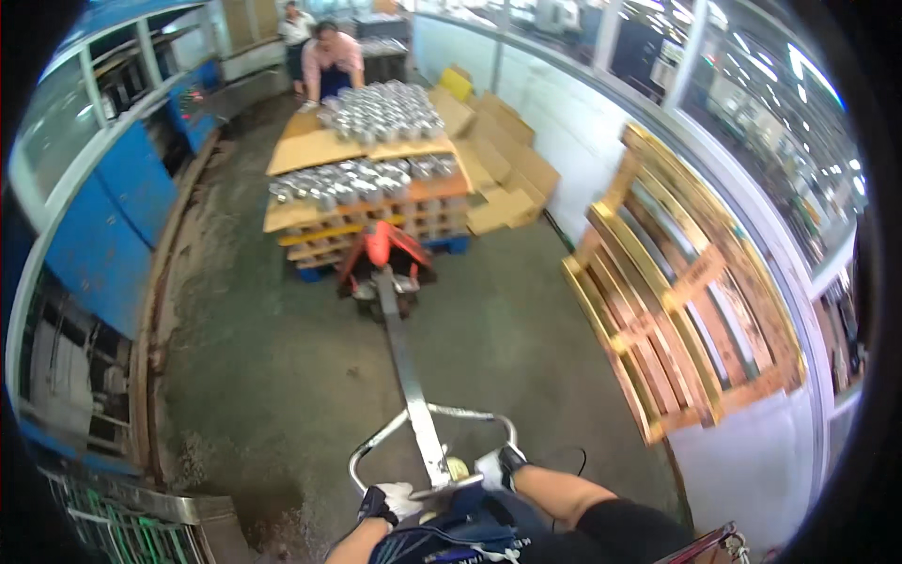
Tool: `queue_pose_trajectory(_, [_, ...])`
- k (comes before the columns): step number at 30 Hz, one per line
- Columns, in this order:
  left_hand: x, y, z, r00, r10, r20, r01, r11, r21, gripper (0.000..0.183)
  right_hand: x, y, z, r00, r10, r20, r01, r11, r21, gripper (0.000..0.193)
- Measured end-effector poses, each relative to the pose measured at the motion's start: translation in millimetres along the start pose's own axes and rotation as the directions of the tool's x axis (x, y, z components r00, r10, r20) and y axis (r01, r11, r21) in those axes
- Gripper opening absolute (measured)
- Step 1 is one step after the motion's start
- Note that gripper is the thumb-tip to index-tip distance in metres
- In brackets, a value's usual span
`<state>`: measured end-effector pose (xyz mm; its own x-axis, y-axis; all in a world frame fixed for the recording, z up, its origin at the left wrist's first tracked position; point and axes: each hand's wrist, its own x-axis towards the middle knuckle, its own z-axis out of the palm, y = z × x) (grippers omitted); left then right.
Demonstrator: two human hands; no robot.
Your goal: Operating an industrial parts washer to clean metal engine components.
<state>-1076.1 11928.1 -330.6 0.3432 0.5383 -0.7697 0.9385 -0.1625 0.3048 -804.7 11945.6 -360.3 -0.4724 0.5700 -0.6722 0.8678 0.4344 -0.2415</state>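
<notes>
Both gloved hands are closed on the loop handle [427, 442] of a red pallet jack [385, 263]: the left hand [390, 500] on its near left bend, the right hand [498, 464] on its near right bend, though the fingers are partly hidden. Beyond the jack sits a pallet [366, 221] loaded with layers of shiny metal cans [381, 113] on cardboard sheets. A person [331, 58] leans on its far end. Empty wooden pallets [686, 282] lean against the wall to the jack's right. A sharp tug could topple the loose cans, or swing the load into the leaning pallets.
</notes>
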Motion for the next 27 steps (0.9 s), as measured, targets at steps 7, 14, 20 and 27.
queue_pose_trajectory(7, [-63, -11, -82, 0.929, 0.013, -0.371, 0.046, 0.988, 0.15, 0.05, -29, -17, -87, 0.55, -0.211, -0.808, 0.171, 0.976, -0.138, 0.026])
queue_pose_trajectory(14, [7, -27, 25, 0.995, -0.023, -0.095, 0.023, 1.0, 0.006, 0.044, 33, -1, 33, 0.984, -0.02, 0.18, 0.037, 0.995, -0.092, 0.031])
queue_pose_trajectory(20, [-66, 1, -97, 0.681, 0.227, -0.696, -0.109, 0.972, 0.21, 0.031, -37, 5, -106, 0.5, -0.111, -0.859, 0.213, 0.977, -0.002, 0.012])
queue_pose_trajectory(27, [3, -8, 36, 0.958, 0.018, -0.285, -0.031, 0.999, -0.043, 0.037, -7, 6, -14, 0.99, -0.016, 0.143, 0.028, 0.997, -0.079, 0.025])
